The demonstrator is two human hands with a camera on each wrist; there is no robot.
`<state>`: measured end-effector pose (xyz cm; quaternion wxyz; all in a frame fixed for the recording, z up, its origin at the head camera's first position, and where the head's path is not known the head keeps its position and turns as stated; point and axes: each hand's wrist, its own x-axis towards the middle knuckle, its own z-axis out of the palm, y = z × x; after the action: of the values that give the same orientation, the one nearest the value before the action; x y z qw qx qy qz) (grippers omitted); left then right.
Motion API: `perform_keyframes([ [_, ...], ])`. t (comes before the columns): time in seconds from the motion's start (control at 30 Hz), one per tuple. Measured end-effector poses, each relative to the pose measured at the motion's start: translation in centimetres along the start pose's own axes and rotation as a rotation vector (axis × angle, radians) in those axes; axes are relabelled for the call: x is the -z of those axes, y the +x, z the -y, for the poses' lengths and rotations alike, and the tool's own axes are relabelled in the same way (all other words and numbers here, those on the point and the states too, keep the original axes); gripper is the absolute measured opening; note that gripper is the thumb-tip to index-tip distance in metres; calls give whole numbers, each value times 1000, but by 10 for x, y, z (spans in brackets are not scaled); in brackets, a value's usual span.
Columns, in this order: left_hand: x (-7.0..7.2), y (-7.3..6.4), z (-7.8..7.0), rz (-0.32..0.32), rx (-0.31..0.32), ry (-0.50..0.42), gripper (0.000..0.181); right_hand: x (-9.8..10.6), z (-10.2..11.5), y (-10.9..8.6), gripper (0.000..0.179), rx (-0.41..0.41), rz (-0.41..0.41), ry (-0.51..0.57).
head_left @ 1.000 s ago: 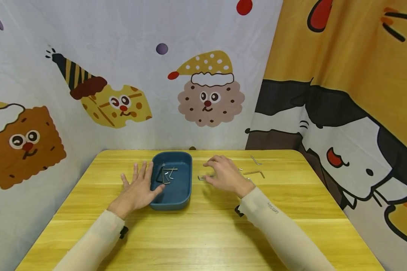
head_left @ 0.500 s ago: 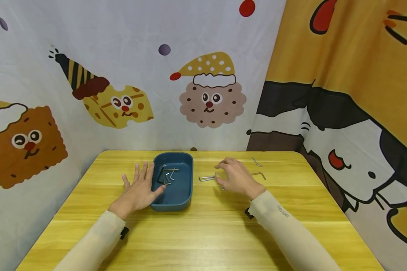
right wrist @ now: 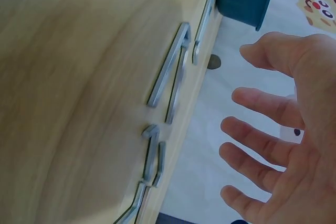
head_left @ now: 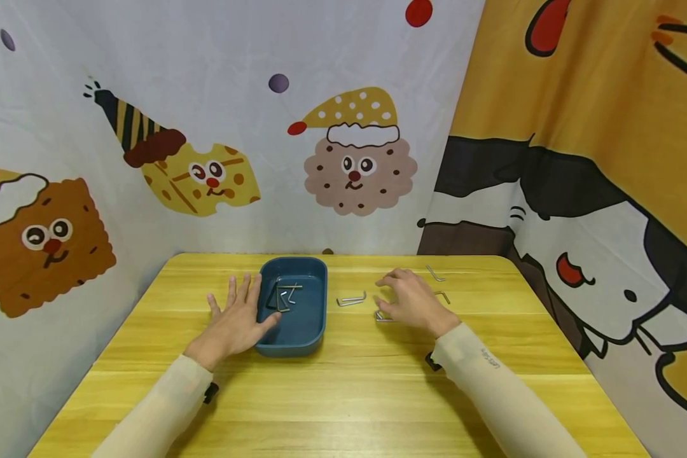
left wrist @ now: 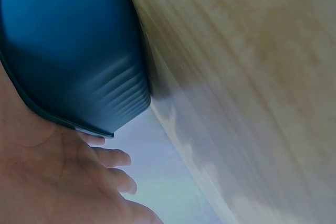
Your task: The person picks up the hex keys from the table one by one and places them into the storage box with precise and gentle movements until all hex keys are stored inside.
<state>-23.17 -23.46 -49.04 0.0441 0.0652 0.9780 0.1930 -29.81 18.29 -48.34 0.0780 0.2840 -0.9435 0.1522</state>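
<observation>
A blue rectangular tray point(head_left: 291, 350) stands left of the table's middle, with several hex keys point(head_left: 289, 287) lying inside. My left hand point(head_left: 231, 326) rests at the tray's left side, fingers straight and spread, thumb over the rim. In the left wrist view the palm point(left wrist: 47, 166) lies along the tray's edge. My right hand point(head_left: 416, 304) hovers over the table to the right, holding nothing. Its fingers are apart in the right wrist view. Under its thumb lie silver hex keys point(head_left: 384, 320), partly hidden. More hex keys point(head_left: 352, 302) lie between this hand and the tray.
Beyond the right hand lie a silver hex key point(head_left: 436, 275) and a brownish one point(head_left: 445, 297), half covered by the hand. The wooden table point(head_left: 343, 407) meets a cartoon-printed cloth point(head_left: 217, 76) at its back edge.
My right hand has moved right, away from the hex keys near the tray, which now show fully. The left hand and the tray have stayed put.
</observation>
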Motion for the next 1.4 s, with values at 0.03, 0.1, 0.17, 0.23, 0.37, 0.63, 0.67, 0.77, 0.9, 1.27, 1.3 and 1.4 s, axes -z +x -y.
perform_keyframes([
  [0.03,0,0,0,2,2,5,109,0,-2,-1,46,-2,0,-3],
  [0.1,0,1,0,4,2,9,109,1,-6,-2,46,-7,2,-5],
  [0.17,1,1,0,6,3,8,109,1,-9,-3,46,-10,2,-10],
  [0.23,1,1,-1,8,3,4,109,2,-12,-4,46,-13,2,-15],
  [0.37,2,1,-2,9,2,-2,109,3,-17,-7,46,-23,6,-43],
  [0.63,0,1,-1,6,0,4,109,4,-27,-11,47,-40,10,-58],
  [0.67,0,1,-1,5,0,5,109,4,-28,-12,46,-41,9,-60],
  [0.77,1,1,-1,5,3,8,109,4,-32,-13,45,-43,8,-60],
  [0.9,2,0,-2,6,4,13,109,4,-38,-15,43,-48,1,-53],
  [1.27,1,-1,-1,6,3,2,110,3,-45,-17,42,-101,40,-60],
  [1.3,1,-1,0,6,4,5,110,3,-46,-17,42,-108,45,-59],
  [1.4,0,-1,0,5,2,4,111,2,-47,-17,42,-126,58,-52],
])
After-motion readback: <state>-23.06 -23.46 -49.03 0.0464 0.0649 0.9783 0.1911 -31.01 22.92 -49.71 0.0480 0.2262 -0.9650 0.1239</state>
